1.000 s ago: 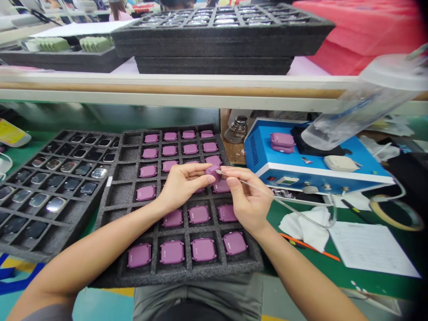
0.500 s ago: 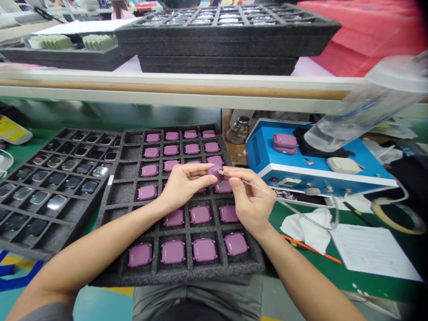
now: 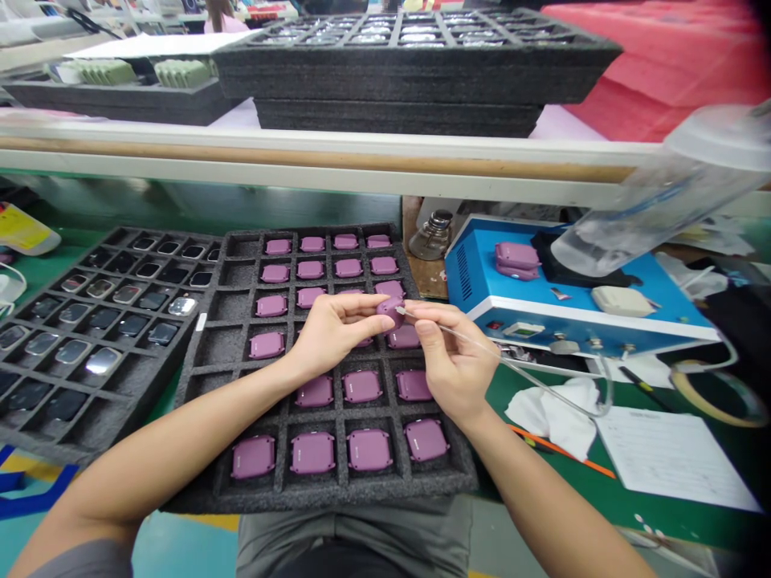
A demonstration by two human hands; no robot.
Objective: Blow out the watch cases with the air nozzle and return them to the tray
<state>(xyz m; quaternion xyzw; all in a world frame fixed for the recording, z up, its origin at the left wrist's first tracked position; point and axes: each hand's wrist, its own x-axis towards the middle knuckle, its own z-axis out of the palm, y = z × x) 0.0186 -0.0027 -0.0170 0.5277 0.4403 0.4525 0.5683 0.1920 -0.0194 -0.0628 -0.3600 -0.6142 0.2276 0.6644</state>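
Observation:
Pinched between the thumb and fingers of my left hand (image 3: 337, 327) is a purple watch case (image 3: 389, 308), tilted above the foam tray. My right hand (image 3: 454, 353) is closed on a thin clear tube (image 3: 461, 335), its pale tip (image 3: 400, 311) at the side of the case; I cannot tell whether the tip touches or enters it. Under both hands lies a dark foam tray (image 3: 201, 482), with purple watch cases (image 3: 369, 449) in many of its compartments. The tube trails right toward a blue box (image 3: 482, 265) with fittings on its front.
Another foam tray (image 3: 124, 397) with dark-faced watch parts stands at left. Two stacked purple cases (image 3: 516, 258) and a clear cylinder (image 3: 638, 193) are on the blue box. White tissue (image 3: 566, 413), an orange stick (image 3: 578, 453) and paper (image 3: 668, 457) lie right. A shelf (image 3: 337, 178) crosses behind.
My hands stay nearly in place, with the tube tip still at the case. The whole view has shifted very slightly.

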